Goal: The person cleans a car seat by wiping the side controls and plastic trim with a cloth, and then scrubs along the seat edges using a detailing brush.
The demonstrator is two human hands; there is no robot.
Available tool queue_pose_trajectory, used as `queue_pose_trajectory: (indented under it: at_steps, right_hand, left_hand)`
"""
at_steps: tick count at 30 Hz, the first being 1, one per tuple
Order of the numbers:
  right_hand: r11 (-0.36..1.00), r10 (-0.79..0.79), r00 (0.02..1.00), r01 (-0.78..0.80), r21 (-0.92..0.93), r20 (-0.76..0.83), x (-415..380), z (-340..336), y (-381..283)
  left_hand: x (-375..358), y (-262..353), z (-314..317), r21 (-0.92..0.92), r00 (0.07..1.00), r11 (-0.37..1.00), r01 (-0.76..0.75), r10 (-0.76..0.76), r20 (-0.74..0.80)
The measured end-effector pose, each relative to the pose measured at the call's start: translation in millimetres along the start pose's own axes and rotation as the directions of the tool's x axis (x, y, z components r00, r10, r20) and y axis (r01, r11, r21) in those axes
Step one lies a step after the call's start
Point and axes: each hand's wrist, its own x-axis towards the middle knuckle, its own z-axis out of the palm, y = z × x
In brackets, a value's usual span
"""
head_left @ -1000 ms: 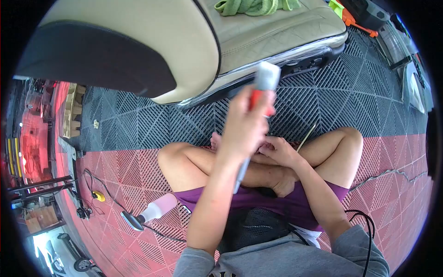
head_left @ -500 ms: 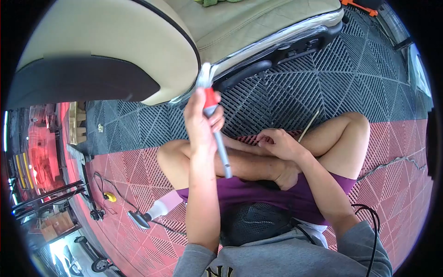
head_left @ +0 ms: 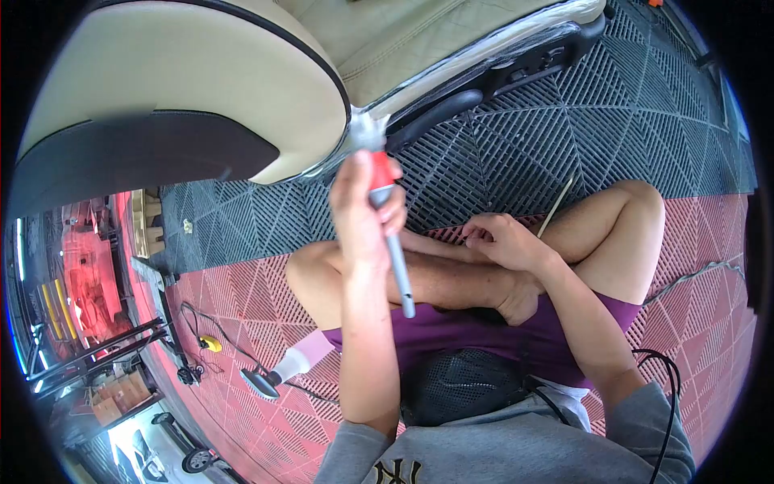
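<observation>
My left hand [head_left: 364,206] is closed around a brush [head_left: 397,266] with a grey handle, a red collar and pale bristles. Its bristles are blurred and reach the corner where the backrest and cushion of a beige leather car seat [head_left: 242,73] meet. White foam or a wet sheen runs along the cushion's lower edge, above the black side trim [head_left: 492,93]. Over my crossed legs rests my right hand [head_left: 504,240], fingers curled, with nothing visible in them. A thin pale stick [head_left: 558,203] shows just beyond that wrist; its lower end is hidden.
A spray bottle [head_left: 302,357] with pink liquid lies on the red floor tiles [head_left: 234,298], left of my legs. A cable and a small yellow item [head_left: 210,344] lie farther left. Dark grey grating [head_left: 500,153] covers the floor by the seat. A wooden pallet [head_left: 147,222] stands far left.
The view has shifted slightly, so most things sit a little farther right. The brush stays in my left hand with its bristles still at the seat corner. My right hand keeps its pose.
</observation>
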Motion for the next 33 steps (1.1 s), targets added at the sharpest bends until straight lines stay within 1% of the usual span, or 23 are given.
queue_pose_trajectory:
  at_steps: [1, 3, 5, 6, 9, 10, 11, 13, 15, 17, 18, 19, 20, 21, 23, 26, 27, 28, 29, 30, 31, 32, 33]
  right_hand:
    - [1.0, 0.008, 1.0, -0.008, 0.002, -0.009, -0.7, -2.3, -0.6]
    - [1.0, 0.013, 1.0, -0.013, -0.01, -0.015, -0.5, -4.1, -3.3]
    - [1.0, 0.009, 1.0, -0.009, -0.012, -0.03, -2.2, -3.6, -2.0]
    - [1.0, -0.005, 0.999, 0.005, -0.011, -0.034, 0.3, -2.3, 1.5]
    - [0.999, -0.022, 1.0, 0.021, -0.044, -0.022, -0.7, 2.5, 3.1]
    - [0.997, -0.029, 0.999, 0.028, -0.066, -0.014, 1.4, 1.1, 3.2]
    - [0.998, -0.027, 1.0, 0.026, -0.061, -0.008, 2.7, -0.6, 3.0]
    - [0.999, -0.013, 1.0, 0.014, -0.044, 0.009, 1.7, -0.5, 2.2]
    - [1.0, -0.022, 1.0, 0.022, -0.02, 0.004, 1.7, 6.0, 1.4]
    - [1.0, -0.026, 0.999, 0.025, -0.017, -0.024, 0.4, -1.1, 3.5]
    - [0.999, -0.031, 0.998, 0.029, -0.041, -0.046, -0.9, -1.4, 0.6]
    - [0.994, -0.067, 0.997, 0.062, -0.09, -0.048, -1.3, -2.5, 0.4]
    - [0.992, -0.084, 0.995, 0.078, -0.095, -0.061, 2.1, -3.8, 3.1]
    - [0.993, -0.092, 0.994, 0.086, -0.086, -0.066, -0.3, -0.1, 5.1]
    - [0.996, -0.054, 0.998, 0.051, -0.073, -0.043, -3.3, 4.6, 5.9]
    - [0.997, -0.021, 0.999, 0.018, -0.079, -0.03, 0.4, 1.0, 4.8]
    - [0.997, -0.006, 1.0, 0.004, -0.08, -0.021, -0.8, 1.9, 4.0]
    - [0.996, -0.023, 1.0, 0.022, -0.086, -0.015, -0.1, 0.5, 4.4]
    - [1.0, 0.004, 0.999, -0.005, -0.021, -0.053, 1.6, -5.0, -1.8]
    - [0.999, 0.033, 0.995, -0.03, 0.042, -0.097, 0.4, -13.3, -11.8]
    - [0.992, 0.075, 0.987, -0.06, 0.111, -0.141, -4.2, -17.6, -17.7]
    - [0.911, 0.161, 0.972, -0.08, 0.405, -0.171, -8.8, -25.2, -17.4]
    - [0.724, 0.246, 0.948, -0.042, 0.689, -0.2, -13.3, -32.9, -17.1]
  left_hand:
    - [-1.2, 3.1, -19.9, -0.012, 1.0, 1.0, -0.017, 0.016, -0.023]
    - [-7.4, 1.8, -52.9, -0.032, 0.981, 0.998, 0.053, -0.058, -0.188]
    - [-5.6, -1.2, -93.7, -0.179, 0.946, 0.983, 0.037, -0.092, -0.311]
    - [-3.2, -1.1, -104.9, -0.233, 0.944, 0.972, 0.006, -0.083, -0.319]
    - [-2.9, -14.5, -78.4, -0.092, 0.959, 0.989, 0.119, -0.138, -0.247]
    - [-7.5, -19.7, -52.5, 0.008, 0.96, 0.985, 0.171, -0.165, -0.228]
    - [-12.2, -19.1, -23.7, 0.09, 0.984, 0.984, 0.157, -0.148, -0.096]
    - [-9.7, -15.9, 18.6, 0.103, 0.987, 0.988, 0.114, -0.124, 0.103]
    - [-1.0, -6.4, 38.1, 0.077, 0.986, 0.993, 0.088, -0.098, 0.136]
    - [11.6, -11.1, 2.5, -0.277, 0.996, 0.957, 0.091, -0.084, 0.037]
    - [13.3, -13.6, -19.9, -0.339, 0.998, 0.939, 0.06, -0.053, 0.031]
    - [4.6, -27.2, -32.9, -0.372, 0.995, 0.928, 0.037, -0.068, -0.071]
    - [0.2, -36.4, -45.9, -0.509, 0.99, 0.858, 0.07, -0.124, -0.072]
    - [-0.4, -47.7, -68.0, -0.601, 0.976, 0.795, 0.076, -0.183, -0.118]
    - [-5.1, -56.0, -69.0, -0.407, 0.911, 0.912, 0.05, -0.209, -0.355]
    - [-1.1, -56.5, -39.8, -0.224, 0.928, 0.973, -0.062, -0.027, -0.372]
    - [5.0, -54.4, -18.5, -0.242, 0.937, 0.963, -0.12, 0.029, -0.349]
    - [9.9, -48.8, 12.3, -0.168, 0.935, 0.98, -0.11, 0.044, -0.353]
    - [8.1, -43.5, 41.9, -0.187, 0.977, 0.982, -0.026, -0.015, -0.213]
    - [6.5, -48.1, 65.1, -0.1, 0.993, 0.993, 0.061, -0.07, -0.09]
    - [2.8, -49.3, 90.8, 0.018, 0.992, 0.996, 0.09, -0.091, 0.083]
    - [0.7, -55.9, 109.0, 0.109, 0.981, 0.992, 0.058, -0.077, 0.18]
    - [-2.9, -56.9, 122.5, 0.133, 0.97, 0.991, 0.035, -0.066, 0.234]
